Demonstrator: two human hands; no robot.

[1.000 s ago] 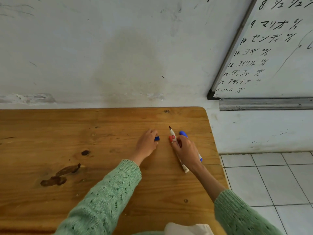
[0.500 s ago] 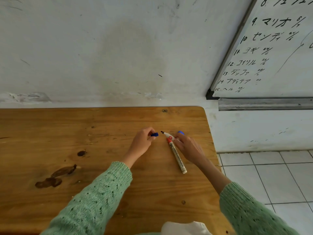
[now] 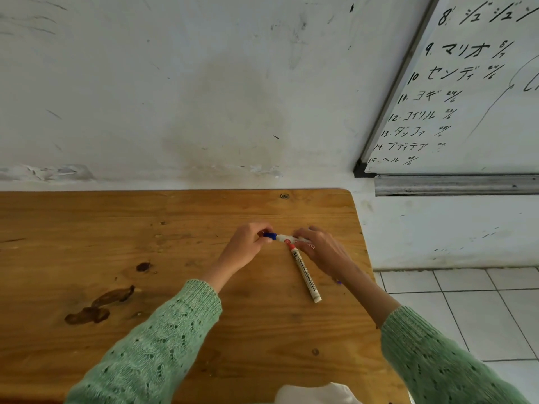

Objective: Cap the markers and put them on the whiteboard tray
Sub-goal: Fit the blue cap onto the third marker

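Scuffed white wall (image 3: 204, 83) fills the top, behind one wooden table with rounded corner and dark stains (image 3: 87, 243). White-tiled floor (image 3: 466, 316) lies right of the table. One whiteboard with grey metal frame (image 3: 481, 97) hangs up and to the right of the table; black handwritten list numbered 8 to 15, Japanese katakana, e.g. "9. マリオ", "10 センディ", "11. ヨギ", each with a small fraction that's too small to read. One grey metal whiteboard tray (image 3: 455, 185) runs under the board, well apart from the table's far right corner, nothing visible on it.

Two light green knit sleeves (image 3: 151, 351). Left hand (image 3: 246, 247) near the table's far right area, fingers pinched closed on one small blue cap (image 3: 270, 236). Right hand (image 3: 323, 249) just beside it, curled around one white blue-ink marker barrel (image 3: 287, 238); cap meets the marker's tip, seating blurred, probably partly on.

Two markers total. Second: one white marker with orange-red collar (image 3: 306, 272), uncapped, lying flat on the table below the hands, tip toward them, black label print along the barrel, unreadable. Caps seen: one.
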